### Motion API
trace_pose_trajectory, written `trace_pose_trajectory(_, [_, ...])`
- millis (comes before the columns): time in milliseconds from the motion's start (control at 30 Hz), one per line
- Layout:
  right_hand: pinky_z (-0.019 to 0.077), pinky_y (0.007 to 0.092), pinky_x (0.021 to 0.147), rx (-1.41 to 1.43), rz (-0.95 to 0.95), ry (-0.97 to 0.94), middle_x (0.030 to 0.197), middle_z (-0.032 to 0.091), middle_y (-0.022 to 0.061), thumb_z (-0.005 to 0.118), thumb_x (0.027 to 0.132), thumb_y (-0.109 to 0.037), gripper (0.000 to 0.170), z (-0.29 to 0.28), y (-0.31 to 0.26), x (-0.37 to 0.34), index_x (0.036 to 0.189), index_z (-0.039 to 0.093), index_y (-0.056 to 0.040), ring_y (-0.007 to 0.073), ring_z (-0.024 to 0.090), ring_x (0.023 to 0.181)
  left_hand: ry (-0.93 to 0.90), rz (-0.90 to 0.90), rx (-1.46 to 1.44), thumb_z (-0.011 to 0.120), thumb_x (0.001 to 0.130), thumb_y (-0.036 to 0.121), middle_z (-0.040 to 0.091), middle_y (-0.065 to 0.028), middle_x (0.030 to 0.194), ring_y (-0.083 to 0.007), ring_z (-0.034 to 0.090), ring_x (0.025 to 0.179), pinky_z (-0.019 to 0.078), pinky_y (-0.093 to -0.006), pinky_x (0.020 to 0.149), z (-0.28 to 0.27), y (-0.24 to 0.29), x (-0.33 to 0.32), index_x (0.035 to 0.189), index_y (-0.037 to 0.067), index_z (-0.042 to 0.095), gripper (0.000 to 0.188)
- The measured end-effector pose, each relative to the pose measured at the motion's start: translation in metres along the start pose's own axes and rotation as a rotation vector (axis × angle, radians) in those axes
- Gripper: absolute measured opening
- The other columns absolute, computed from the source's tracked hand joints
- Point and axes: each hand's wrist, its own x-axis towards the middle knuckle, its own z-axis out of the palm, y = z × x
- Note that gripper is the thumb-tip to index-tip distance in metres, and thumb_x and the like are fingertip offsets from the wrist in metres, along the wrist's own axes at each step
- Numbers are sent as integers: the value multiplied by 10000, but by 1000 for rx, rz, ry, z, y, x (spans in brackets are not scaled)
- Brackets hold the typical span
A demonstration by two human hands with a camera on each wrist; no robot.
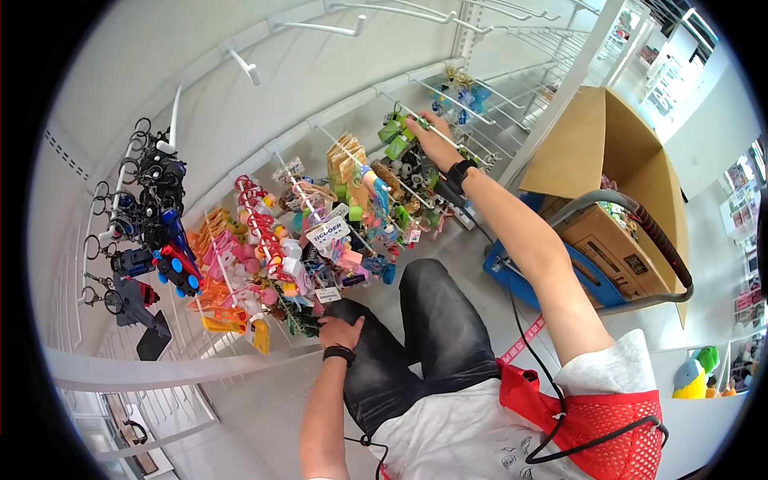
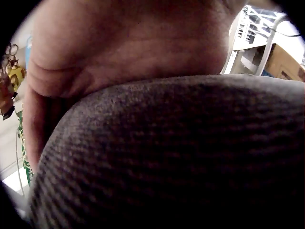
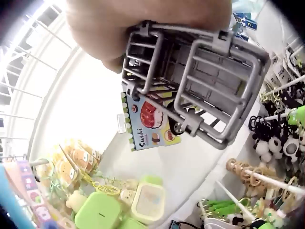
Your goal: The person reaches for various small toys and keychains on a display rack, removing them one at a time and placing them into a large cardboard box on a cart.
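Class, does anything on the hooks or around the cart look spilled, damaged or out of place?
Nothing plainly stands out. The charms hang crowded on their hooks, and a cardboard box stands open at the blue cart; no spill or damage shows.

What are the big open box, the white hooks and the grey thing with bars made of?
The big open box looks like dull cardboard: brown with stiff, flat flaps. The white hooks look like painted metal: slim, smooth rods with upturned tips. The grey thing with bars has smooth, rounded bars and a slight shine, so probably plastic, though it could be painted metal.
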Motion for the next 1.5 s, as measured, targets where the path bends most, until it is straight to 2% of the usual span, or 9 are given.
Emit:
trace_pose_trajectory(333, [580, 304, 638, -153, -141, -188, 1020, 684, 87, 672, 1062, -263, 286, -61, -12, -52, 1163, 654, 4, 110, 656, 891, -3, -11, -16, 599, 849, 847, 764, -293, 1073, -364, 778, 992, 621, -409, 885, 2, -6, -3, 1447, -319, 329, 1338])
trace_pose_trajectory(667, [541, 423, 728, -511, 100, -371, 869, 727, 201, 613, 1024, -343, 379, -133, -78, -66, 1068, 705, 21, 290, 700, 760, 22, 22, -11, 619, 840, 843, 770, -266, 1046, -337, 791, 951, 636, -406, 833, 5, -9, -2, 1446, -311, 332, 1335])
trace_pose_trajectory(833, [512, 320, 863, -447, 181, -166, 1021, 731, 79, 598, 1069, -267, 301, -231, -169, -96, 1119, 716, 5, 163, 639, 949, 98, 79, 29, 583, 850, 862, 754, -309, 1070, -354, 785, 968, 632, -421, 851, 24, -16, 5, 1408, -330, 364, 1335])
trace_pose_trajectory(1000, [578, 277, 643, -416, 231, 401, 933, 729, 98, 621, 1055, -297, 332, -412, -204, -97, 1133, 688, 18, 143, 697, 734, 6, 78, -34, 553, 867, 864, 718, -360, 1165, -392, 760, 1063, 608, -447, 932, 4, -11, -3, 1401, -319, 401, 1307])
trace_pose_trajectory(1067, [621, 393, 708, -535, 182, 542, 1124, 701, 299, 826, 914, -427, 961, -526, -163, -75, 1524, 346, 138, 251, 755, 849, -2, 89, -32, 555, 871, 858, 719, -363, 1152, -396, 762, 1056, 610, -439, 926, 0, -5, -7, 1401, -323, 390, 1305])
trace_pose_trajectory(1167, [413, 652, 1149, -600, 731, 464, 1709, 33, 352, 923, 734, -628, 1604, -556, -162, -115, 1623, -250, 11, 469, 275, 1549, 116, 111, -62, 624, 860, 814, 748, -331, 1056, -402, 772, 983, 621, -434, 891, 17, -6, 2, 1409, -337, 345, 1306])
trace_pose_trajectory(1267, [486, 508, 1102, -944, 551, 403, 1506, 533, 348, 843, 841, -502, 1241, -513, -144, -136, 1674, 100, 39, 409, 558, 1399, 103, 103, -71, 625, 864, 805, 752, -326, 1038, -403, 772, 979, 618, -434, 890, 3, 0, -9, 1409, -338, 339, 1298])
trace_pose_trajectory(1333, [556, 435, 1038, -1304, -180, 452, 1347, 677, 296, 775, 893, -286, 656, -396, -120, -160, 1404, 557, 62, 410, 668, 1258, 124, 118, -65, 621, 858, 816, 763, -303, 1012, -389, 776, 966, 620, -432, 873, 26, -10, 7, 1403, -342, 348, 1308])
trace_pose_trajectory(1500, [584, 452, 869, -769, -162, -112, 1027, 770, 227, 697, 936, -233, 321, -182, -116, -191, 1138, 728, 14, 397, 746, 965, 71, 76, -46, 568, 865, 850, 769, -295, 1009, -372, 775, 955, 629, -425, 806, 10, -11, -5, 1478, -309, 309, 1336])
